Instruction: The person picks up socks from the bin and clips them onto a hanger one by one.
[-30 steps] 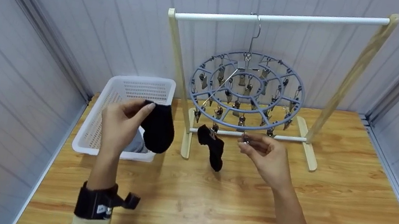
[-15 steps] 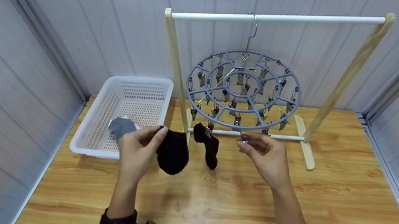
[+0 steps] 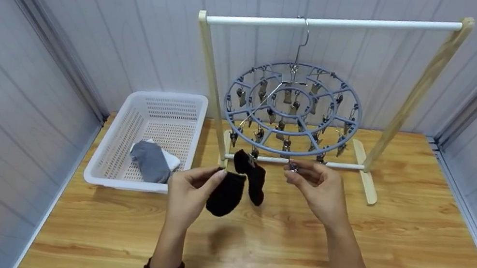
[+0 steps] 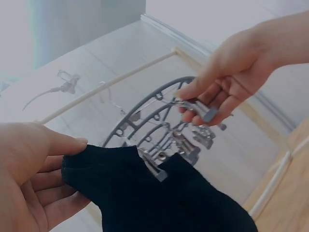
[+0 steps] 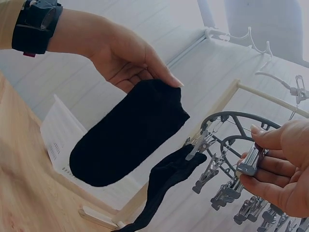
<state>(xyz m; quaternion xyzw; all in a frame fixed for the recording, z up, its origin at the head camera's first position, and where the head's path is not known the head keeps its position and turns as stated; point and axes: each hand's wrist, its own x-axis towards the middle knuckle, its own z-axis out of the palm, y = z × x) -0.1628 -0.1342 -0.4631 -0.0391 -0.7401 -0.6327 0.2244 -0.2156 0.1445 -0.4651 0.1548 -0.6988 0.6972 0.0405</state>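
My left hand (image 3: 191,194) pinches the cuff of a black sock (image 3: 226,195) between thumb and fingers; the sock hangs down from it. In the right wrist view that held sock (image 5: 128,135) shows in full. A second black sock (image 3: 253,181) hangs from a clip of the round blue-grey clip hanger (image 3: 289,153), just beyond the held one. My right hand (image 3: 319,190) pinches a metal clip (image 5: 250,162) at the hanger's near rim. No cloth is in that clip, and its tip looks closed in the right wrist view.
The hanger hooks over the white bar (image 3: 385,23) of a wooden-legged rack (image 3: 424,83). Many other clips dangle beneath it. Left of the rack stands a white basket (image 3: 105,150) holding a grey sock (image 3: 150,161) and a white cloth (image 3: 172,160). Panelled walls surround the wooden floor.
My left hand has carried the black sock rightward and down, away from the basket towards the hanging sock. The grey and white items in the basket came into view. My right hand stays at the clip.
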